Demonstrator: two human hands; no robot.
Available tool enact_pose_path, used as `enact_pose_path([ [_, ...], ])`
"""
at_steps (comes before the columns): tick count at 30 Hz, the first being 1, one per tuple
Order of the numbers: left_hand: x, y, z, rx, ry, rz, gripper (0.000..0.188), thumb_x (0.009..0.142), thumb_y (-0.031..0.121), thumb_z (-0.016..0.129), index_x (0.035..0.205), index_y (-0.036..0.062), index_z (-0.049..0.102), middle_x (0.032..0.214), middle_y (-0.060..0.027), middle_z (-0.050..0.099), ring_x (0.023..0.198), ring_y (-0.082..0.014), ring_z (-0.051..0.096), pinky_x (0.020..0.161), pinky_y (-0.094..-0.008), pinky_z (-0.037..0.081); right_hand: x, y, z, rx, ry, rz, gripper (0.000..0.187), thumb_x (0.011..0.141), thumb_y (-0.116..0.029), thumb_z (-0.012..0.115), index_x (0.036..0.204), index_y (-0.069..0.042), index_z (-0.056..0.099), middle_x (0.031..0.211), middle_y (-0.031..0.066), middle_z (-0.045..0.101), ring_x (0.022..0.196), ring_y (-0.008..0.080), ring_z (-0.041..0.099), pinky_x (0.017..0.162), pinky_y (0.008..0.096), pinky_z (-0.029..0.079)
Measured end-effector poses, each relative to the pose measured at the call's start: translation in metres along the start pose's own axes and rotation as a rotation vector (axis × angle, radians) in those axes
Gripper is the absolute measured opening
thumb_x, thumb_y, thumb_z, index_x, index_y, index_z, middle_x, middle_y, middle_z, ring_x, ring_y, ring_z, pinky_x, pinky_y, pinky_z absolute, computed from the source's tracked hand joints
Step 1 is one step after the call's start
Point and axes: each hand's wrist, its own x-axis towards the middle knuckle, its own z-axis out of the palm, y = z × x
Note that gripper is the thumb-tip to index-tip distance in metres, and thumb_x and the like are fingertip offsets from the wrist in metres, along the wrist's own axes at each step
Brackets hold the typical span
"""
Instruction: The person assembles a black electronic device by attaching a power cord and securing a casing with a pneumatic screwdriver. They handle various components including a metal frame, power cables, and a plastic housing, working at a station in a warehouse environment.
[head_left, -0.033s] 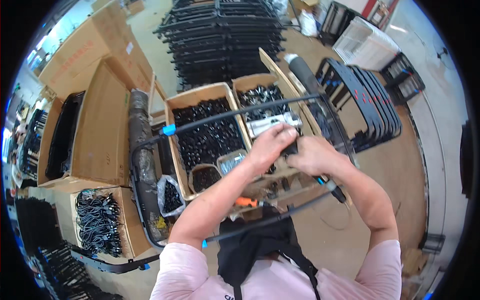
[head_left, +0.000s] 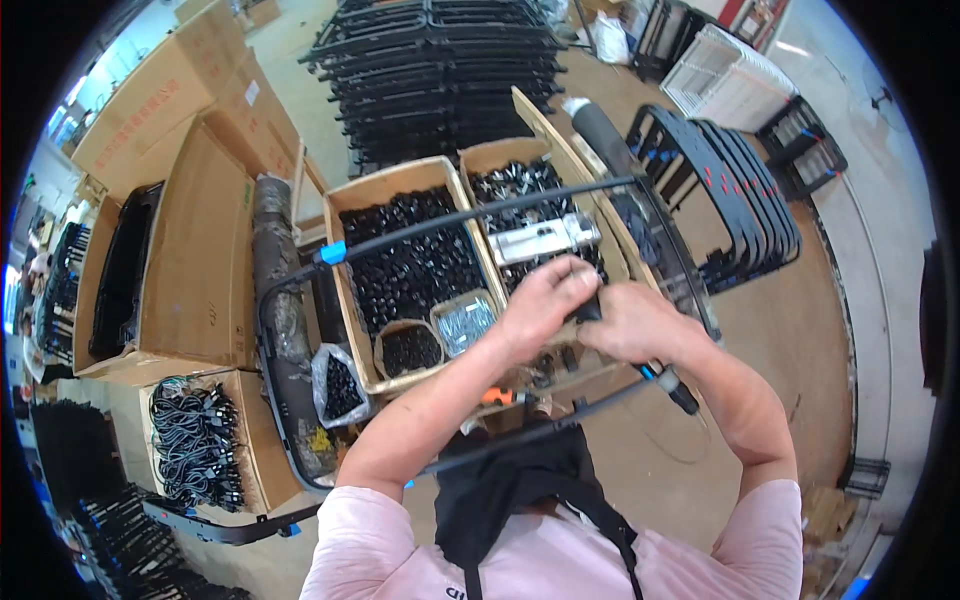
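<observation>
Over the parts boxes lies a large black rectangular frame (head_left: 480, 210) with blue tape on its rails. My left hand (head_left: 548, 305) is closed, thumb and fingers pinched beside a small black piece (head_left: 588, 308) whose shape is mostly hidden. Against it, my right hand (head_left: 635, 322) is curled into a grip. Below the right wrist protrudes a black rod-shaped tool (head_left: 682, 398) with a blue band; its upper part is hidden by the hand. A silver metal clamp fixture (head_left: 540, 240) sits just beyond my fingers.
An open box of small black parts (head_left: 410, 260) stands left of a second parts box (head_left: 515, 180). Near them are a tub of silver screws (head_left: 465, 325) and an orange-handled tool (head_left: 498, 397). Stacked black frames (head_left: 435, 90) stand behind, others (head_left: 740, 200) at right, bundled cables (head_left: 195, 445) at left.
Both hands have shifted slightly toward me, away from the silver fixture, which shows more fully. The tub of screws is less covered by my left arm. The view has tilted a little.
</observation>
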Motion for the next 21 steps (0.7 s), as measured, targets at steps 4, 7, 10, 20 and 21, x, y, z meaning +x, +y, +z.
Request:
enact_pose_path([
  [4, -0.068, -0.050, 0.048, -0.137, -0.091, -0.086, 0.028, 0.110, 0.030, 0.065, 0.119, 0.0033, 0.067, 0.109, -0.0006, 0.064, 0.104, -0.0096, 0.057, 0.095, -0.0288, 0.048, -0.072, 0.027, 0.051, 0.044, -0.164, 0.013, 0.052, 0.086, -0.040, 0.067, 0.082, 0.012, 0.073, 0.085, 0.0350, 0.072, 0.088, 0.0495, 0.074, 0.086, 0.0549, 0.058],
  [7, -0.093, -0.074, 0.064, -0.167, -0.079, -0.132, 0.026, 0.110, 0.028, 0.065, 0.120, 0.0042, 0.068, 0.109, 0.0006, 0.065, 0.102, -0.0079, 0.057, 0.093, -0.0282, 0.048, -0.101, 0.028, 0.068, 0.074, -0.224, 0.035, 0.052, 0.087, -0.039, 0.066, 0.082, 0.012, 0.073, 0.083, 0.0334, 0.072, 0.087, 0.0487, 0.074, 0.086, 0.0546, 0.058],
  [10, -0.112, -0.088, 0.073, -0.113, -0.043, -0.099, 0.025, 0.110, 0.028, 0.065, 0.119, 0.0051, 0.068, 0.109, 0.0012, 0.065, 0.102, -0.0076, 0.057, 0.093, -0.0282, 0.049, -0.116, 0.030, 0.082, 0.066, -0.253, 0.012, 0.051, 0.089, -0.038, 0.064, 0.080, 0.011, 0.072, 0.083, 0.0314, 0.072, 0.088, 0.0474, 0.074, 0.086, 0.0539, 0.057],
  [20, -0.142, -0.116, 0.093, 0.046, 0.068, -0.018, 0.022, 0.109, 0.025, 0.065, 0.118, 0.0051, 0.068, 0.109, 0.0002, 0.068, 0.104, -0.0095, 0.060, 0.096, -0.0311, 0.050, -0.141, 0.052, 0.121, 0.133, -0.156, -0.079, 0.049, 0.087, -0.035, 0.065, 0.082, 0.013, 0.070, 0.083, 0.0318, 0.072, 0.086, 0.0475, 0.074, 0.084, 0.0540, 0.058],
  [21, -0.143, -0.118, 0.095, 0.045, 0.072, -0.003, 0.023, 0.109, 0.025, 0.064, 0.118, 0.0051, 0.068, 0.110, 0.0000, 0.068, 0.104, -0.0096, 0.060, 0.096, -0.0313, 0.050, -0.144, 0.052, 0.122, 0.130, -0.156, -0.074, 0.049, 0.087, -0.035, 0.066, 0.082, 0.013, 0.070, 0.083, 0.0316, 0.073, 0.086, 0.0474, 0.074, 0.084, 0.0540, 0.058],
])
